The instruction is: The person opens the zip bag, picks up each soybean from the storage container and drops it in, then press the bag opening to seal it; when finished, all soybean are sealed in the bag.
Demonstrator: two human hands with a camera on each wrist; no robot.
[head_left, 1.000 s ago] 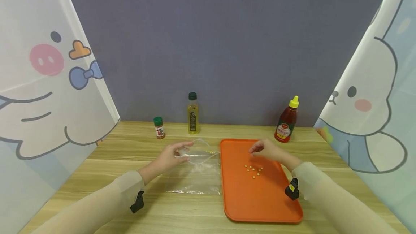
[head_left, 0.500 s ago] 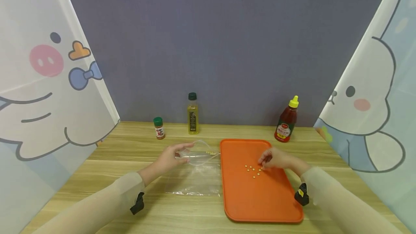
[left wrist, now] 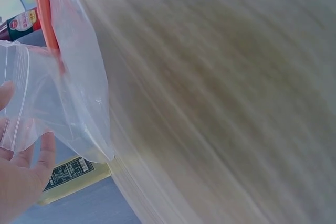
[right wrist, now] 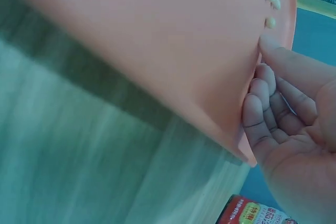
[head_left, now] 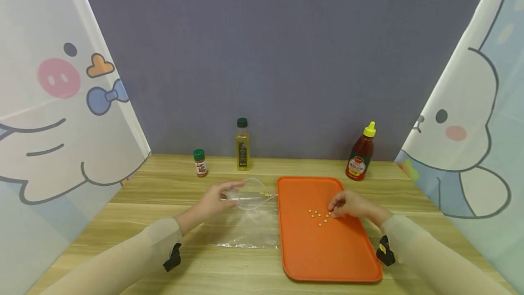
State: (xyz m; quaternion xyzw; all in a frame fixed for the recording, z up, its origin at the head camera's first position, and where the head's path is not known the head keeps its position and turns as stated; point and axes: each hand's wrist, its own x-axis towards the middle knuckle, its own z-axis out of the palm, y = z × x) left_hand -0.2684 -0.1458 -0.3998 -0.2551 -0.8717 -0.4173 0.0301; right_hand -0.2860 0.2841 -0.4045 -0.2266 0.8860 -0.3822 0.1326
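Gripping the clear plastic bag (head_left: pixel 245 229), the left hand (head_left: pixel 214 200) keeps thumb and fingers spread at the raised mouth, which stands parted. The bag lies on the bench (head_left: pixel 204 272) just beside the left edge of the orange tray (head_left: pixel 327 258). A cluster of yellow pellets (head_left: pixel 267 194) shows at the right end of the mouth.

The right hand (head_left: pixel 347 204) is low over the tray, fingers curled and thumb tip close to the scattered loose pellets (head_left: pixel 319 215). Whether it pinches one cannot be told, as the fingertips hide the spot.

Standing upright at the rear: a green-capped jar (head_left: pixel 201 167) on the left, an oil bottle (head_left: pixel 243 149) behind the bag, and a yellow-capped red sauce bottle (head_left: pixel 357 163) near the tray's far right corner.
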